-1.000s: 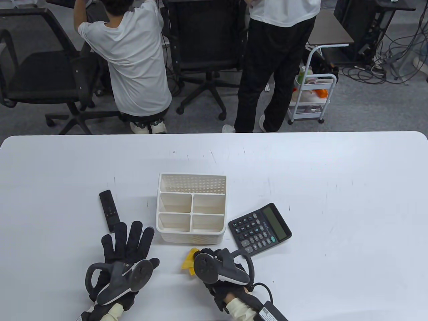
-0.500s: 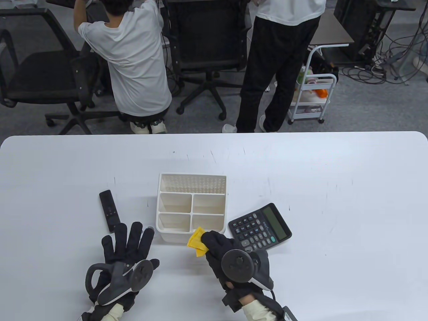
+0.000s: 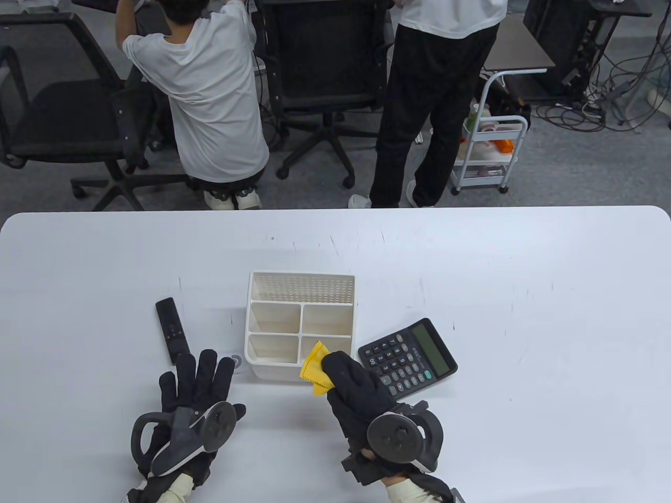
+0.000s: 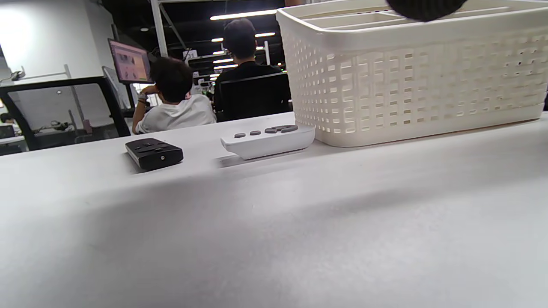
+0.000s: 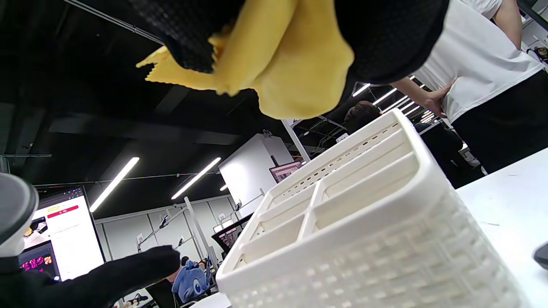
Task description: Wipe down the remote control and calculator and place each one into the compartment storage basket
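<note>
My right hand [image 3: 341,369] grips a crumpled yellow cloth [image 3: 315,368] just over the near right corner of the white compartment basket [image 3: 247,335]. In the right wrist view the cloth [image 5: 282,64] is bunched in the gloved fingers [image 5: 385,38] above the basket [image 5: 364,214]. The black calculator [image 3: 408,359] lies face up, right of the basket and beside my right hand. A black remote [image 3: 172,330] lies left of the basket. My left hand [image 3: 202,369] rests flat with fingers spread, its fingertips at a small white remote [image 3: 236,363]. The left wrist view shows both the white remote [image 4: 269,139] and the black remote [image 4: 154,152].
The white table [image 3: 524,314] stretches wide to the right and behind the basket. Beyond its far edge are two people in white shirts, office chairs [image 3: 57,120] and a small white cart [image 3: 490,152].
My right hand has lifted the yellow cloth off the table and carried it forward to the basket's near right corner. My left hand has slid back slightly, uncovering the white remote.
</note>
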`<state>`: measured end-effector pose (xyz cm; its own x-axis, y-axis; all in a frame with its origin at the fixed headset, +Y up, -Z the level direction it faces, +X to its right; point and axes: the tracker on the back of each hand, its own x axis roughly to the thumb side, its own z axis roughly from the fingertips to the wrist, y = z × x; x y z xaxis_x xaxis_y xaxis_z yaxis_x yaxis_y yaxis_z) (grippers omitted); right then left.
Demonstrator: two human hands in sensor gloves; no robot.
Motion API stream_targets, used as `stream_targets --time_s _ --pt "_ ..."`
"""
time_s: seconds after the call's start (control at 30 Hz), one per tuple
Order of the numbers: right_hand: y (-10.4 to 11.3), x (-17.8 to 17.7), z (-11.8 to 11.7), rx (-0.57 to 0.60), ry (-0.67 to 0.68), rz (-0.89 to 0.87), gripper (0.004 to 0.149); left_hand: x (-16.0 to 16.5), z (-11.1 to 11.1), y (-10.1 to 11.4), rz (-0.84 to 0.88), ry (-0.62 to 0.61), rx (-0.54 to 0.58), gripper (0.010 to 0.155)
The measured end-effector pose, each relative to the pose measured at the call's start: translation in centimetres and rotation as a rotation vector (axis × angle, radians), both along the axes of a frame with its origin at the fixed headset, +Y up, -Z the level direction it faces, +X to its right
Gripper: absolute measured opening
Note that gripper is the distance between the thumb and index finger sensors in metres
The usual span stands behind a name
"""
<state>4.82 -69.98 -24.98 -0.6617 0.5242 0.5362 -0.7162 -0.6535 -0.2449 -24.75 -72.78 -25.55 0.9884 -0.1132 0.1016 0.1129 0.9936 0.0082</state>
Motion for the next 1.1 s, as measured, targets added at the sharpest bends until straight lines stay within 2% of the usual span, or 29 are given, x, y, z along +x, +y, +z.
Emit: stream_targets --time_s 0.17,0.6,0.87,0.97,1.1 --pt "-0.1 -0.3 0.0 -0.004 0.014 0.019 0.049 -0.3 -1.2 0.0 -0.003 0.048 -0.013 0.075" --pt "-0.1 -0.5 0.4 0.002 0.027 0.021 0.050 0.2 -6.5 -1.4 -0.113 0.140 -0.138 0.067" --pt "0.0 -0.2 0.2 -0.013 0.026 0.002 0.049 0.5 -8.2 -3.0 -0.223 0.160 -0.293 0.064" --pt "0.1 -0.1 0.1 -0.016 0.027 -0.011 0.050 0.7 -8.4 -3.3 -0.250 0.166 -0.268 0.064" --pt "0.1 0.2 -0.1 -0.021 0.017 -0.024 0.050 1.0 -8.3 -3.1 -0.279 0.183 -0.193 0.053"
